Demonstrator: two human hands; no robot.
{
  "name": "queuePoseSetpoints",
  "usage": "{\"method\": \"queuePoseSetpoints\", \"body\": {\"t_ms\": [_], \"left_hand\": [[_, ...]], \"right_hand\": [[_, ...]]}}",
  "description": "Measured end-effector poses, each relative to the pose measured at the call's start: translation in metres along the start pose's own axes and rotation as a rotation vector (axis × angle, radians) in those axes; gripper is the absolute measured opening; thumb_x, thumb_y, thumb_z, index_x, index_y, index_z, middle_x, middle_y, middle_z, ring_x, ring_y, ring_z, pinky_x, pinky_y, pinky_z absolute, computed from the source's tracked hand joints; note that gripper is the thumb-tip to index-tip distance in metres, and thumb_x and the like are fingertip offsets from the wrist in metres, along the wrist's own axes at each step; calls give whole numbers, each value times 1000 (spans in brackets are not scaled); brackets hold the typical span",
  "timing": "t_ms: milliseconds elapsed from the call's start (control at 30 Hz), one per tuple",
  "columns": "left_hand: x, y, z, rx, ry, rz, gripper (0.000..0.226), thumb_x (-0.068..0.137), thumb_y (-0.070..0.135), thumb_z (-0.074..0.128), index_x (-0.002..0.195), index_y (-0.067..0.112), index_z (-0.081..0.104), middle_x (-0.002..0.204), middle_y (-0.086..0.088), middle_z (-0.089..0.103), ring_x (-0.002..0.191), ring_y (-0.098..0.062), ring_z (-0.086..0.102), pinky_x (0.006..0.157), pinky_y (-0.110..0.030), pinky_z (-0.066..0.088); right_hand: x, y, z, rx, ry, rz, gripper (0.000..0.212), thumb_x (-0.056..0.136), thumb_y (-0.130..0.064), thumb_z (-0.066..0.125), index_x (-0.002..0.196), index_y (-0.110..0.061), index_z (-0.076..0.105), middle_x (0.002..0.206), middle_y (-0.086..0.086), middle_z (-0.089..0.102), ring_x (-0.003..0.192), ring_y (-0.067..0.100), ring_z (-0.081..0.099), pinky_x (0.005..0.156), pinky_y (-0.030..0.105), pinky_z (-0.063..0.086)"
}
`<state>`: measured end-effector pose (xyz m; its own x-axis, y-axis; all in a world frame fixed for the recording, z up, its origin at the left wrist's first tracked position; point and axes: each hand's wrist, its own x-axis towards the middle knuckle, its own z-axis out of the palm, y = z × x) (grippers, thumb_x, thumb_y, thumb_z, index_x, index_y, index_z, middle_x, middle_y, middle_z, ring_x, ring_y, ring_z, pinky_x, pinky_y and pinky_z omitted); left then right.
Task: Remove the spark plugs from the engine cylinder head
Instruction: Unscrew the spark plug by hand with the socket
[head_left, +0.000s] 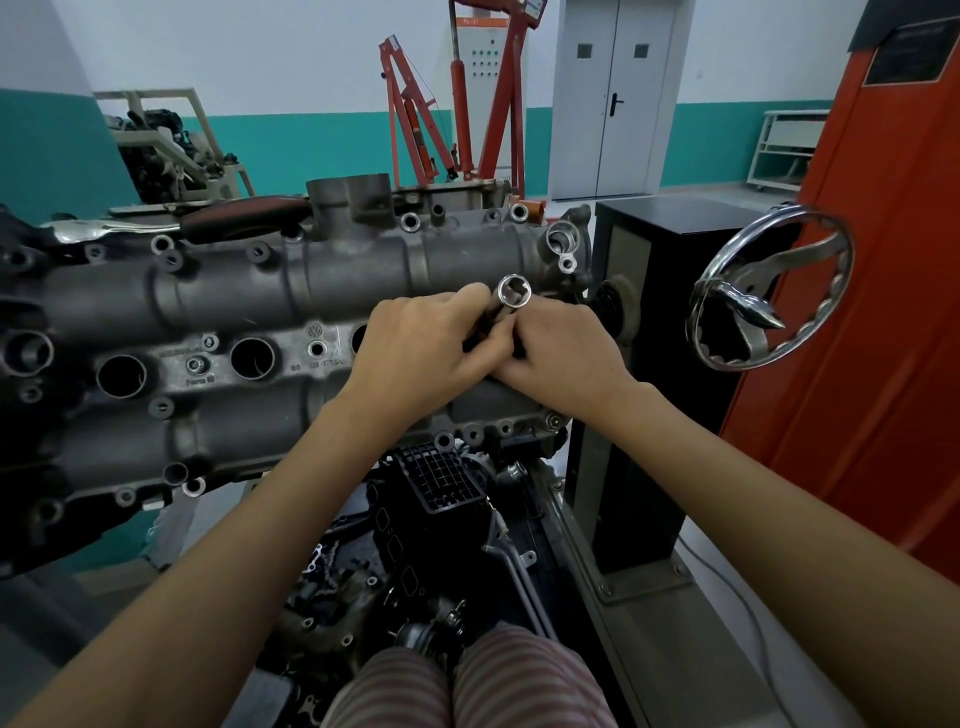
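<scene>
We see left hand (421, 353) and right hand (563, 353) both curled around a spark plug socket (513, 292) above the cylinder head (249, 291), open end tilted up, probably readying it for a plug well (252, 358); plugs not visible

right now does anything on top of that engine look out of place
Yes: a red-handled tool lies loose along the far top edge of the cylinder head, unsecured. Otherwise nothing looks spilled or broken. Both hands grip the socket tool.
</scene>
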<state>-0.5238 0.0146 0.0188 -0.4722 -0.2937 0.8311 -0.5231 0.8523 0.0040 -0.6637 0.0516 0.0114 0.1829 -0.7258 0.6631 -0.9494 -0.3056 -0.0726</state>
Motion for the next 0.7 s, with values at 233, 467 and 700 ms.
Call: {"method": "queuePoseSetpoints", "body": {"t_ms": [233, 467, 700], "left_hand": [[0, -3, 1, -8, -10, -1, 54, 87, 48, 44, 59, 4, 57, 48, -6, 55, 45, -26, 52, 42, -35, 40], [1, 1, 0, -35, -53, -51, 43, 83, 45, 33, 77, 7, 52, 61, 0, 54, 51, -24, 50, 46, -31, 37], [1, -4, 0, -12, -32, -45, 57, 86, 51, 42, 61, 2, 60, 49, -10, 57, 47, -30, 54, 45, -36, 41]], "right_hand": [[1, 2, 1, -13, -22, 17, 25, 89, -32, 50, 99, -14, 65, 80, 8, 67, 74, 27, 61, 58, 31, 39], [1, 0, -1, -19, -49, -5, 45, 79, -49, 24, 86, -14, 52, 71, -14, 37, 61, 8, 38, 50, 26, 26], [0, 1, 0, 16, -13, 32, 23, 85, -36, 55, 78, -15, 64, 69, 4, 64, 66, 22, 57, 54, 26, 29]]}}
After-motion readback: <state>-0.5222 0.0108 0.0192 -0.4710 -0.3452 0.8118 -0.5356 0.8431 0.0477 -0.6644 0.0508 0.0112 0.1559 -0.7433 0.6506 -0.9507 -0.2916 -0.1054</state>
